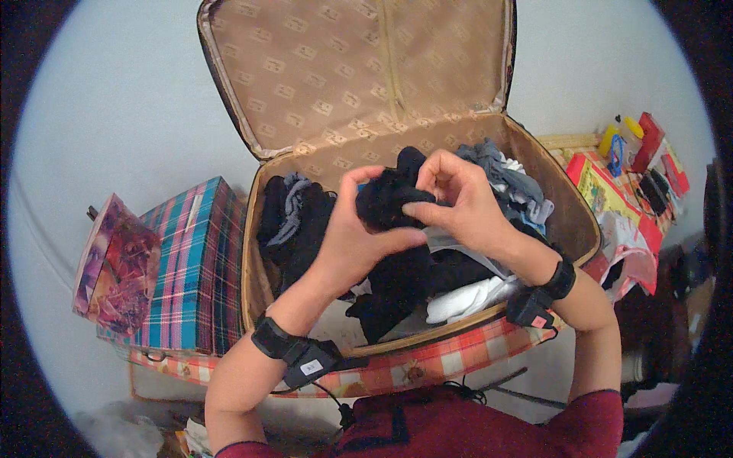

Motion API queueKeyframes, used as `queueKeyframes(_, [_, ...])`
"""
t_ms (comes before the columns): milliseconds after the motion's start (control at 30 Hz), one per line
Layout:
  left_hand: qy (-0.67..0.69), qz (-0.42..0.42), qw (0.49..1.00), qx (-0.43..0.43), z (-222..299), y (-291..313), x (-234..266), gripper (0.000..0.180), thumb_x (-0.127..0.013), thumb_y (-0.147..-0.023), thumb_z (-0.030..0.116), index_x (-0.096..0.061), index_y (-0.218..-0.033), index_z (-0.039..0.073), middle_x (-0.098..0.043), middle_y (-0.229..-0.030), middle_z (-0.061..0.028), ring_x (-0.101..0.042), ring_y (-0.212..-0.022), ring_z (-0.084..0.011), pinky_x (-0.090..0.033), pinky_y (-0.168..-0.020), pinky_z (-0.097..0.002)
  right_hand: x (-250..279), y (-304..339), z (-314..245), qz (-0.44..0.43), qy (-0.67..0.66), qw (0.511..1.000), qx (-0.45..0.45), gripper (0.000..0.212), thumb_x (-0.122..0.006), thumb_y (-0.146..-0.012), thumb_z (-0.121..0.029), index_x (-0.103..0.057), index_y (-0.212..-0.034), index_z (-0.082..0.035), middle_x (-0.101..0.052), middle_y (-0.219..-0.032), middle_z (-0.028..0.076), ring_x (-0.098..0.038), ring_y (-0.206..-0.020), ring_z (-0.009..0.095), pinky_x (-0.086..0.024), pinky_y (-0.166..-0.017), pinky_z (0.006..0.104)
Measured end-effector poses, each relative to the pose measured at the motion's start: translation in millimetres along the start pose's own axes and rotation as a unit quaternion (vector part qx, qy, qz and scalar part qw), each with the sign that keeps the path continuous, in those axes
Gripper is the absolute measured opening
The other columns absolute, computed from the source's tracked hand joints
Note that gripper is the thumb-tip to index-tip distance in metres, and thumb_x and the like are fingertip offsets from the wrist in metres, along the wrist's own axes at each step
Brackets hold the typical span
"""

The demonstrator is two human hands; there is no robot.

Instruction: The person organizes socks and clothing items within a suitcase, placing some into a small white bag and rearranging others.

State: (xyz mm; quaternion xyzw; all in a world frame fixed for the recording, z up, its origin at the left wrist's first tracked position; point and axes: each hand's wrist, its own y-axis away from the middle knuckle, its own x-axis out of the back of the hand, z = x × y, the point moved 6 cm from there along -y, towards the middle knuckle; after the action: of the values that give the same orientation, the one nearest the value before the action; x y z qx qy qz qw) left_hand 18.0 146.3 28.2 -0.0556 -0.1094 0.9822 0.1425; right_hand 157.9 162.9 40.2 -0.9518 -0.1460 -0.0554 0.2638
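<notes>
Over the middle of an open suitcase (569,179), both my hands hold a bunched-up pair of black socks (388,200). My left hand (345,233) curves round the bundle from the left, with its thumb underneath. From the right, my right hand (469,204) pinches the cloth between thumb and fingers. More dark clothing (397,286) lies below the hands. White socks (473,299) rest near the suitcase's front edge. Grey and white pieces (508,179) are heaped at the right, and a grey-blue piece (294,206) lies among black ones at the left. The hands cover part of the bundle.
The raised suitcase lid (328,76) stands at the back. To the left are a plaid box (187,267) and a purple patterned bag (122,263). A red-checked cloth (412,372) lies under the suitcase. Packages, yellow-capped bottles and a plastic bag (626,248) sit at the right.
</notes>
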Motion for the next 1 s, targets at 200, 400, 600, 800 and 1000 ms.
queueKeyframes(200, [0.005, -0.016, 1.000, -0.013, -2, 0, 2, 0.043, -0.066, -0.072, -0.003, -0.045, -0.109, 0.002, -0.055, -0.097, -0.0046, -0.054, -0.088, -0.0092, -0.046, -0.077, -0.0239, -5, 2, -7, 0.001, -0.003, 1.000, 0.010, 0.015, -0.063, -0.069, 0.003, -0.056, -0.082, 0.000, -0.052, -0.069, -0.004, -0.044, -0.058, 0.001, -0.037, -0.050, 0.0175])
queueKeyframes(400, [0.016, -0.034, 0.999, 0.035, -2, 1, 5, 0.027, -0.054, -0.070, -0.003, -0.055, -0.097, -0.001, -0.057, -0.083, -0.0016, -0.053, -0.075, -0.0073, -0.042, -0.064, -0.0203, -11, 3, -4, -0.009, -0.201, 0.972, -0.121, 0.024, -0.049, -0.072, 0.007, -0.056, -0.094, 0.000, -0.055, -0.075, 0.002, -0.049, -0.065, 0.007, -0.042, -0.062, 0.0206])
queueKeyframes(600, [0.086, 0.079, 0.979, 0.169, -20, 10, 22, 0.013, -0.056, -0.066, 0.003, -0.055, -0.079, 0.003, -0.055, -0.067, -0.0023, -0.052, -0.056, -0.0119, -0.042, -0.051, -0.0249, 5, -1, 4, -0.013, -0.349, 0.930, -0.113, 0.031, -0.045, -0.077, -0.005, -0.052, -0.106, 0.003, -0.051, -0.074, 0.004, -0.048, -0.078, 0.016, -0.038, -0.077, 0.0279])
queueKeyframes(800, [0.144, 0.056, 0.978, 0.138, -6, 7, 17, 0.009, -0.059, -0.076, 0.013, -0.057, -0.082, 0.007, -0.057, -0.069, -0.0013, -0.052, -0.056, -0.0106, -0.041, -0.049, -0.0247, 10, -1, 7, 0.085, -0.291, 0.940, -0.156, 0.023, -0.046, -0.089, -0.010, -0.053, -0.109, -0.001, -0.057, -0.087, 0.005, -0.054, -0.086, 0.015, -0.049, -0.074, 0.0299])
queueKeyframes(1000, [0.208, 0.093, 0.970, 0.086, -9, -1, 42, 0.017, -0.051, -0.090, 0.022, -0.056, -0.098, 0.008, -0.062, -0.090, -0.0019, -0.059, -0.080, -0.0113, -0.048, -0.071, -0.0252, 33, -4, 10, 0.148, -0.285, 0.938, -0.127, 0.023, -0.052, -0.089, -0.013, -0.054, -0.110, -0.004, -0.060, -0.087, 0.005, -0.059, -0.072, 0.015, -0.053, -0.070, 0.0301])
